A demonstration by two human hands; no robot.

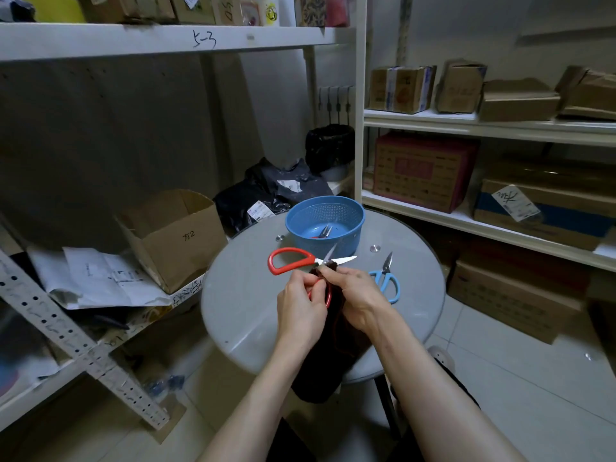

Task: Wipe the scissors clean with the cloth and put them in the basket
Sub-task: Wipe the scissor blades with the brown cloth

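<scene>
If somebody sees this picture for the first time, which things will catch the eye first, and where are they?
The open red-handled scissors stand out above the round grey table: the left hand grips one handle, the right hand pinches a dark cloth on the blades. Behind stands a blue plastic basket with a pair of scissors inside; blue-handled scissors lie at the right.

The round grey table (246, 315) in front of me carries a blue basket (346, 243) at its far edge, with a small pair of scissors (325, 231) lying inside. Blue-handled scissors (386, 278) lie flat on the right side, tips pointing away from me, near a metal stud (375, 248). A dark cloth (326, 361) drapes over the near edge.
</scene>
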